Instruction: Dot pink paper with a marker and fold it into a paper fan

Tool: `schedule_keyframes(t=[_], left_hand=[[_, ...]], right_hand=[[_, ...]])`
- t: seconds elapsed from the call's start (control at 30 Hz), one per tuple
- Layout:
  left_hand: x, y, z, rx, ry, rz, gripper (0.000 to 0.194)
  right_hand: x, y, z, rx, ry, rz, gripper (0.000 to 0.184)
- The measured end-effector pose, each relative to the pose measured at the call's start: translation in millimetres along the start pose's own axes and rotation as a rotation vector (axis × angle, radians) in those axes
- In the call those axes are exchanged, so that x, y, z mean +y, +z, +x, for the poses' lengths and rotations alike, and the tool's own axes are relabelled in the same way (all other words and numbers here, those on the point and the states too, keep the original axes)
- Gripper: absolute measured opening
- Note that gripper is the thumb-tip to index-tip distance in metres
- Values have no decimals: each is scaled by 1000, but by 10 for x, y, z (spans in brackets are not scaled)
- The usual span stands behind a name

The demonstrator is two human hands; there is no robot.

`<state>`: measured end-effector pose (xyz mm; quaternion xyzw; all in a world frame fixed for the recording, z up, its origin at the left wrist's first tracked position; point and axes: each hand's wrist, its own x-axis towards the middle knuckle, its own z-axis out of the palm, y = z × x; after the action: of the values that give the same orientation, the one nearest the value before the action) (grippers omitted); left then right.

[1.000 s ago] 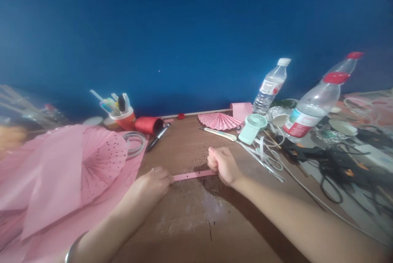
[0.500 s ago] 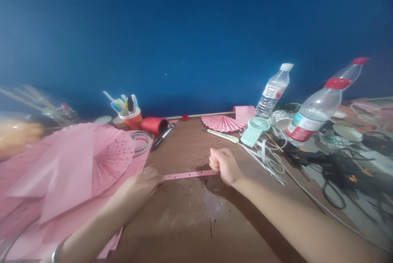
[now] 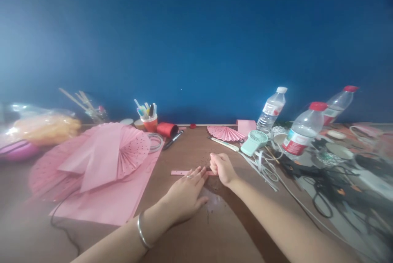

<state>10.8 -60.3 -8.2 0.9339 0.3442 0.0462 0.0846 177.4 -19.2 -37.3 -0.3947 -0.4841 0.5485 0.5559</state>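
Observation:
A narrow pink paper strip (image 3: 178,173) with small dark dots lies across the brown table. My left hand (image 3: 188,191) rests flat over its middle, fingers stretched out and thumb apart. At the strip's right end my right hand (image 3: 222,168) is closed in a fist, and the strip runs in under its fingers. Whatever else may be inside that fist is hidden. Small dark specks (image 3: 203,160) are scattered on the table beside the right hand.
Pink pleated paper (image 3: 135,148) lies on pink sheets at left. Behind are a cup of pens (image 3: 150,123), a red spool (image 3: 167,130) and a black pen (image 3: 173,140). To the right are a cutter knife (image 3: 225,144), mint fan (image 3: 254,142), cables and bottles (image 3: 302,132).
My left hand first slid left along the strip at its left end. It has since come back right and now lies flat on the strip. My right fist stayed at the right end.

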Motion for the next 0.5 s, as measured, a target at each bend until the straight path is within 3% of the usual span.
schedule_keyframes(t=[0.33,0.5], left_hand=[[-448,-54,-638,92,-322,165,55],[-375,-202,-519,90,-365,255,45]], right_hand=[[-1,-22,1,-7,-7,78,44],[-26,15,2,0,-12,101,43]])
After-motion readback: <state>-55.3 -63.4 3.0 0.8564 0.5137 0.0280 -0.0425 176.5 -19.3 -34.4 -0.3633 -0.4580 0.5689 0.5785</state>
